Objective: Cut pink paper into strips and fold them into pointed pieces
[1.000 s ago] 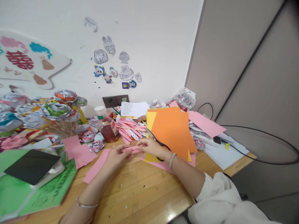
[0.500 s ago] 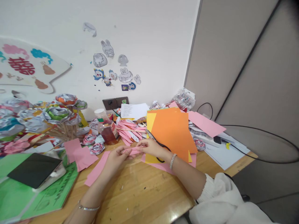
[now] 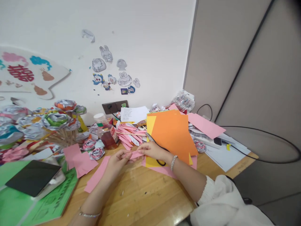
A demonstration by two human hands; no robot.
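Between my two hands a narrow strip of pink paper (image 3: 135, 154) is stretched just above the wooden table (image 3: 141, 197). My left hand (image 3: 119, 161) pinches its left end, and my right hand (image 3: 150, 150) grips the other end. Black-handled scissors (image 3: 161, 162) lie partly under my right hand, on orange sheets (image 3: 172, 135) and yellow paper. A longer pink strip (image 3: 98, 175) rests beside my left wrist. Farther left are several pink paper pieces (image 3: 81, 160). Beyond my fingers sits a heap of folded pink strips (image 3: 130, 133).
Paper flowers on sticks (image 3: 56, 121) crowd the left side. A bottle of reddish-brown liquid (image 3: 109, 138) stands behind my left hand. A black flat device (image 3: 34, 178) sits over a green book (image 3: 54, 201). At right are a power strip (image 3: 207, 141) and a black cable (image 3: 265, 161).
The view has tilted up slightly and shifted a little, so the scene sits a bit lower. Both hands still hold the pink strip, with barely any change in their grip.
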